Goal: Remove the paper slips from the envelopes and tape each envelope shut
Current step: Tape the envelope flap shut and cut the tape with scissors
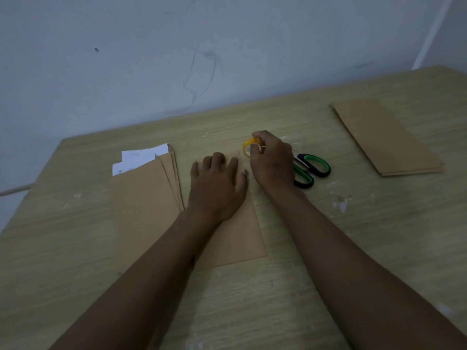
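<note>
Item: brown envelope (240, 236), flat on the table (328, 286) at centre, pinned under the left hand (217, 183), fingers spread flat. Right hand (271, 160) pinches a yellow tape roll (249, 146) at the envelope's far end. Step, by appearance: taping shut. Next move likely calls for the scissors (312, 170), just beside. Unprocessed stack (146, 198) with white slips (141, 157) lies left.

Brown envelope (240, 238) flat centre, stacks (146, 198) left, right (384, 137), yellow tape roll (249, 145) upright
</note>
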